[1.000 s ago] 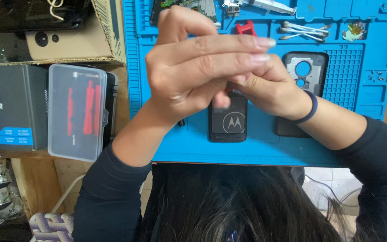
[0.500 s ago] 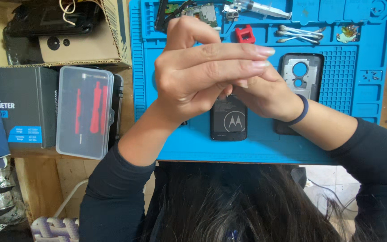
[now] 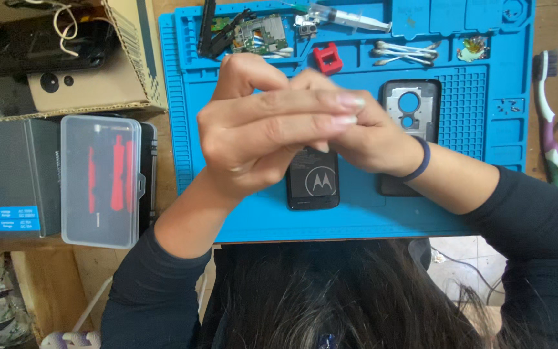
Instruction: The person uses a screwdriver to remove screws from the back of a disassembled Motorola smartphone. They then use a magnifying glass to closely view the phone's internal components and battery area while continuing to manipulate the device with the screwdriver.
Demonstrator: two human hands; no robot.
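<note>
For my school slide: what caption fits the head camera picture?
Two hands meet above a black phone on a blue mat.

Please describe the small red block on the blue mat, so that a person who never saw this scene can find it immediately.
Start from the big blue work mat covering the table's middle. Along its far edge runs a row of shallow trays; the small red block sits there, just right of the green circuit board and left of the white cotton swabs. It is the only red, notched, cube-like piece on the mat.

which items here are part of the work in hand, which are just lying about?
In hand:
left hand and right hand, clasped together above the black phone
phone back cover
circuit board
blue mat

Lying about:
toothbrush
clear tool case
cardboard box
</note>
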